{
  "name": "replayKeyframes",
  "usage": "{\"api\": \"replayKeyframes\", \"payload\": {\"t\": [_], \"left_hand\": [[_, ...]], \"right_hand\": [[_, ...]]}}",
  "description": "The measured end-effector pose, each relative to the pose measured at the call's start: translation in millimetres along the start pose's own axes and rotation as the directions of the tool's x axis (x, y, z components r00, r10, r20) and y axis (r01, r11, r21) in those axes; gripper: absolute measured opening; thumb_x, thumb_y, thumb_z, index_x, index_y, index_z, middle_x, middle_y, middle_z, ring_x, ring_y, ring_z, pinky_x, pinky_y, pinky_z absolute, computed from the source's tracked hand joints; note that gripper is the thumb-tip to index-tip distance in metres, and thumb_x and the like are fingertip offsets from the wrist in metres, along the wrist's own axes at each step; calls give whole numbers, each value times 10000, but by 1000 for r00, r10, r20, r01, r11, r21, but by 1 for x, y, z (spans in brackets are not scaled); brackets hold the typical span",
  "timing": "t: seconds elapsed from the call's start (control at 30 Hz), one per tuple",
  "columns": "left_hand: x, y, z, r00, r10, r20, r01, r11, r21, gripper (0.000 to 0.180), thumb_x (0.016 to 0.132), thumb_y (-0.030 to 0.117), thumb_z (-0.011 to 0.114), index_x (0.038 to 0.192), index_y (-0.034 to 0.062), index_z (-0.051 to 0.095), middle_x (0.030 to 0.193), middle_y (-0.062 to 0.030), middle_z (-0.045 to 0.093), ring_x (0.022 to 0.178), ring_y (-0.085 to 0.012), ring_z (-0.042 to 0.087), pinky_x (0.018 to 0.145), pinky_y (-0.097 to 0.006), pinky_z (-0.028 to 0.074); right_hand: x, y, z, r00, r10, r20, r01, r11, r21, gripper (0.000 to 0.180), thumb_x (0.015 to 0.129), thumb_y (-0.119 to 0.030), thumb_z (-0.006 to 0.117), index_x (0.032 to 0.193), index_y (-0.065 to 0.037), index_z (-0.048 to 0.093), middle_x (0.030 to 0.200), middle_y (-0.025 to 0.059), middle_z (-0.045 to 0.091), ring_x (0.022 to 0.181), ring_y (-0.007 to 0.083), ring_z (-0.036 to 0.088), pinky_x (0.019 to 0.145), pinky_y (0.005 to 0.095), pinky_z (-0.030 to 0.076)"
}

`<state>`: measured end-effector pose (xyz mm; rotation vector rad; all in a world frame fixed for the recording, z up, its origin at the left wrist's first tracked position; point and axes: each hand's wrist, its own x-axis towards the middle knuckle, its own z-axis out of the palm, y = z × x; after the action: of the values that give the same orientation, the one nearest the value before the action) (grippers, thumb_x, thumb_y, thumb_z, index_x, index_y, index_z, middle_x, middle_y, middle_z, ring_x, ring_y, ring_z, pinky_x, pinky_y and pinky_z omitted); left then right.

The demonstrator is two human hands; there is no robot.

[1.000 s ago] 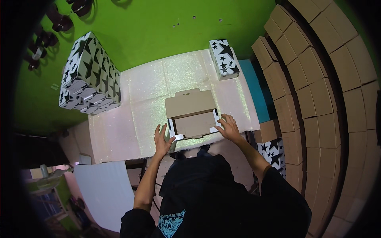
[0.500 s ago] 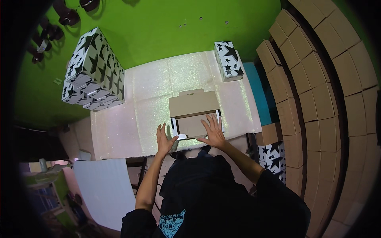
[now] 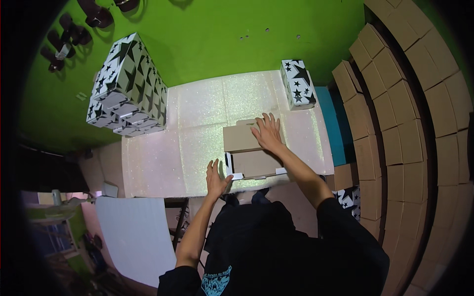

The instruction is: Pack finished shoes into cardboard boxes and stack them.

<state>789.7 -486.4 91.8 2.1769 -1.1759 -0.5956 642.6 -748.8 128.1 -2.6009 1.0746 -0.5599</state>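
as your left hand (image 3: pixel 217 182) rested at the near-left corner of the open box (image 3: pixel 253 164), your right hand (image 3: pixel 268 135) spanned its lid (image 3: pixel 239 140), both wide; lid-folding seemed the step, needing even pressure next.

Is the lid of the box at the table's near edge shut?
No, the lid is open on the far side of the box, with the right hand over it.

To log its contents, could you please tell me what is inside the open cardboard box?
Inside the open cardboard box, nothing but bare cardboard shows. The right hand and forearm hide part of its lid and right end.
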Motion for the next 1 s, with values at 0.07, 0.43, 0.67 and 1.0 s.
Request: {"api": "replayKeyframes", "payload": {"t": [0.07, 0.43, 0.67, 1.0], "left_hand": [[-1, 1, 1, 1000, 4, -18, -4, 1000, 0, 954, 732, 279, 862, 1498, 78, 329, 1518, -269, 313, 1348, -468, 389, 1103, -498, 381], [-2, 1, 5, 999, -9, -54, 7, 999, -38, 933, 736, 355, 852, 1470, 30, 377, 1484, -291, 367, 1341, -465, 409, 1100, -492, 386], [-5, -9, 3, 999, -35, -23, 34, 999, -36, 932, 759, 402, 836, 1472, 17, 377, 1483, -282, 364, 1354, -459, 399, 1107, -491, 376], [-19, -15, -9, 982, 93, -165, -105, 992, -65, 551, 912, 138, 658, 1391, -34, 448, 1414, -264, 455, 1331, -432, 427, 1113, -457, 358]], "right_hand": [[34, 5, 10, 962, 114, 250, -96, 992, -82, 524, 1014, -466, 465, 1329, -60, 561, 1458, 232, 401, 1385, 460, 293, 1113, 708, 172], [84, 11, 16, 833, 211, 511, -102, 967, -233, 609, 1042, -480, 358, 1100, 0, 728, 1283, 189, 606, 1307, 420, 445, 1131, 720, 128], [29, -30, -72, 948, -71, 312, 64, 997, 32, 375, 959, -386, 598, 883, -55, 758, 1279, 143, 607, 1303, 372, 448, 1111, 723, 181], [-127, -28, -35, 907, -380, 179, 393, 919, -39, 338, 826, -378, 732, 951, -72, 662, 1295, 123, 553, 1340, 368, 412, 1129, 689, 203]]}}
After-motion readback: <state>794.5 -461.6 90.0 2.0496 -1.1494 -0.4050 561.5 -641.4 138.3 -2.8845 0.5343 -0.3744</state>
